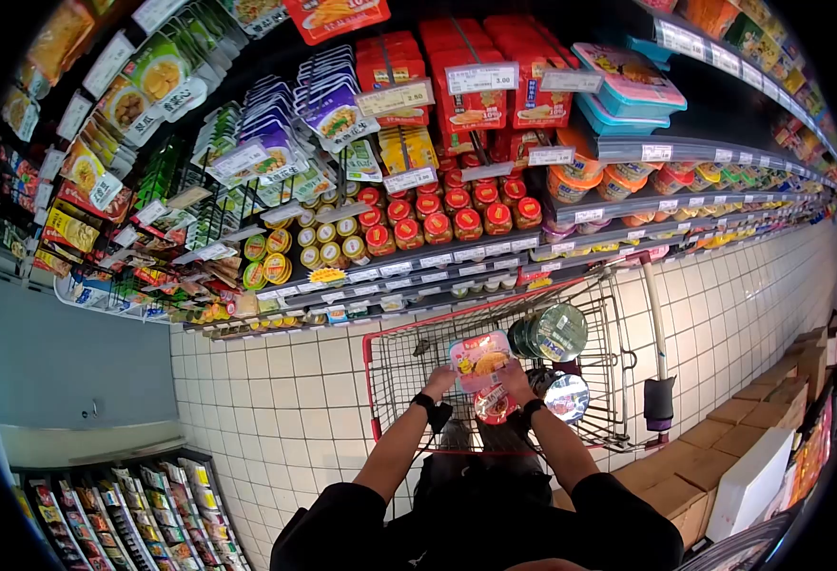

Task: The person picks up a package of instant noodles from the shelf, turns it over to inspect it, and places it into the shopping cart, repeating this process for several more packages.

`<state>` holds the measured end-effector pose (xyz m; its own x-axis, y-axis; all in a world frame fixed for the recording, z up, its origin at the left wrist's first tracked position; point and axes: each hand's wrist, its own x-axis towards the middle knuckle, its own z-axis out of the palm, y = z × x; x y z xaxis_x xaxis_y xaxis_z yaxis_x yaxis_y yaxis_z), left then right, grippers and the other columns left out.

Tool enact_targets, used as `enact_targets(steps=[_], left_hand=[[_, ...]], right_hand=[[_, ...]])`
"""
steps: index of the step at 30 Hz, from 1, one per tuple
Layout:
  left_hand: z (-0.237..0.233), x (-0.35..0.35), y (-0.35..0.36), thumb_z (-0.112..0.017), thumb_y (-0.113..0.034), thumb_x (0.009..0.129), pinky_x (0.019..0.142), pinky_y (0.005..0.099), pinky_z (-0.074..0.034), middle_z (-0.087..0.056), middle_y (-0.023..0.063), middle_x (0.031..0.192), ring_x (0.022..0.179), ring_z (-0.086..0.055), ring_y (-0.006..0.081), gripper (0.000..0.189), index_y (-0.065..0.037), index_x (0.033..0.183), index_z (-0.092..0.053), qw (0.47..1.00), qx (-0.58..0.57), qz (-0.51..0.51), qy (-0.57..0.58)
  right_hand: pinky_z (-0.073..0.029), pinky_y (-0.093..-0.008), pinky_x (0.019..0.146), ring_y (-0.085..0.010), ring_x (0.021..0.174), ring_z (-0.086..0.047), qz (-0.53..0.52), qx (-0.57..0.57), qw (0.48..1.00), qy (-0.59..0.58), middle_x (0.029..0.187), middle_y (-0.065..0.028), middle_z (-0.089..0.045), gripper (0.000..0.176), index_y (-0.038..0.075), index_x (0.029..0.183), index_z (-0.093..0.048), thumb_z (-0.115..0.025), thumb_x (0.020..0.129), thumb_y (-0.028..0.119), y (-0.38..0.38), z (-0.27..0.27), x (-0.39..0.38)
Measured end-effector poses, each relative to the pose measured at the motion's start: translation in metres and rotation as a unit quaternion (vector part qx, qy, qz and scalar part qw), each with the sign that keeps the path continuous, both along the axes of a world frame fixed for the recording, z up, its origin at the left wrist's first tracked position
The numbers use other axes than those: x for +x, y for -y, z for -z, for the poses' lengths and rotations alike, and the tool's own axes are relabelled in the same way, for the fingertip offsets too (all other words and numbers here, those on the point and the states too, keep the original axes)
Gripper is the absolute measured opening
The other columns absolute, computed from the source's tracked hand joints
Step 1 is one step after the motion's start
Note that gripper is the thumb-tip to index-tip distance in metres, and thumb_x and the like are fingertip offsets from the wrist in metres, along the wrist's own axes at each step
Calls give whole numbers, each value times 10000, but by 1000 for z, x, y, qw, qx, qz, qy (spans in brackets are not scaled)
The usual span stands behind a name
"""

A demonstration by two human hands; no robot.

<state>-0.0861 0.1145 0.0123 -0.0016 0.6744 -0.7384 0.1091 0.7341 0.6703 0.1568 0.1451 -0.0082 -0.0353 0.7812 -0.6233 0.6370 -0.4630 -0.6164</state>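
Note:
A pink and light-blue food box (480,362) is held between my two hands over the shopping cart (399,344). My left hand (439,381) grips its left edge, and my right hand (513,378) grips its right edge. Just below the box, a round red container (495,404) shows partly, near my right hand. To the right in the cart lie dark green round tubs (561,332) and a round container with a silvery lid (567,398). Black bands circle both wrists.
Shelves of red-lidded jars (437,226), packets and instant bowls (575,181) run beyond the cart. Cardboard boxes (671,481) line the right side. A grey door (76,352) stands at left, above a rack of packets (133,519). A post (654,314) rises beside the cart.

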Motion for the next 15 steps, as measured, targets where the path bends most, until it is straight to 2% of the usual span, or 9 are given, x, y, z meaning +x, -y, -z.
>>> enact_targets(steps=[3, 4, 5, 6, 7, 8, 11, 12, 15], left_hand=[[15, -19, 13, -580, -237, 929, 506, 273, -342, -470, -45, 679, 584, -423, 87, 187, -102, 800, -583, 1000, -27, -9, 14], [-6, -21, 19, -562, -217, 935, 553, 270, -372, -482, -37, 717, 617, -436, 97, 216, -109, 753, -519, 992, -44, -85, 82], [-26, -25, 21, -571, -209, 928, 608, 265, -413, -543, -30, 772, 662, -487, 95, 151, -94, 832, -592, 988, -43, -109, 97], [-43, -27, 26, -575, -213, 926, 651, 267, -428, -572, -25, 813, 712, -515, 95, 141, -87, 893, -627, 989, -30, -113, 92], [-52, -31, 32, -578, -218, 924, 694, 269, -443, -602, -21, 853, 762, -542, 95, 164, -81, 953, -663, 989, -17, -115, 87], [-62, -38, 40, -571, -257, 935, 810, 283, -463, -662, -3, 1017, 928, -594, 112, 291, -66, 1137, -660, 987, -6, -114, 116], [-102, -48, 57, -599, -279, 921, 804, 250, -458, -678, -17, 1019, 933, -601, 99, 319, -92, 1175, -641, 969, 35, -152, 191], [-130, -51, 63, -592, -259, 925, 874, 264, -450, -684, -4, 1077, 997, -605, 102, 339, -81, 1213, -620, 965, 42, -152, 210], [-149, -58, 71, -505, -252, 968, 906, 281, -451, -675, 35, 1175, 1033, -610, 134, 358, -66, 1257, -608, 960, 95, -143, 222]], right_hand=[[-492, -410, 919, -399, 1096, -617, 81, 25, 995, -58, 1155, -269, -630, 628, 13, 1373, -441, -631, 874, 345, 20, -68, -8], [-484, -406, 939, -392, 1107, -611, 96, -4, 990, -106, 1202, -266, -617, 655, -2, 1414, -402, -632, 893, 321, 24, -104, -11], [-502, -394, 914, -339, 1101, -623, 54, 40, 991, -114, 1235, -219, -619, 547, -12, 1372, -454, -608, 918, 253, 37, -72, -4], [-514, -376, 899, -304, 1096, -626, 88, 14, 977, -196, 1235, -193, -621, 483, -13, 1345, -481, -587, 928, 207, 50, -67, 1], [-525, -358, 883, -269, 1090, -629, 122, -15, 953, -276, 1236, -167, -623, 422, -14, 1318, -509, -567, 938, 161, 57, -73, 0], [-533, -344, 877, -253, 1074, -636, 138, -23, 938, -319, 1204, -155, -632, 386, -15, 1296, -523, -551, 941, 133, 63, -79, 0], [-552, -344, 880, -245, 1021, -655, 181, -20, 910, -371, 1116, -146, -653, 336, -34, 1253, -541, -527, 944, 98, 82, -133, 1], [-554, -348, 878, -250, 1012, -659, 182, -6, 906, -382, 1096, -149, -657, 324, -35, 1242, -548, -520, 947, 98, 84, -144, 2], [-556, -343, 867, -248, 992, -665, 226, 30, 874, -430, 1044, -151, -671, 290, -27, 1203, -578, -496, 947, 85, 90, -176, 0]])
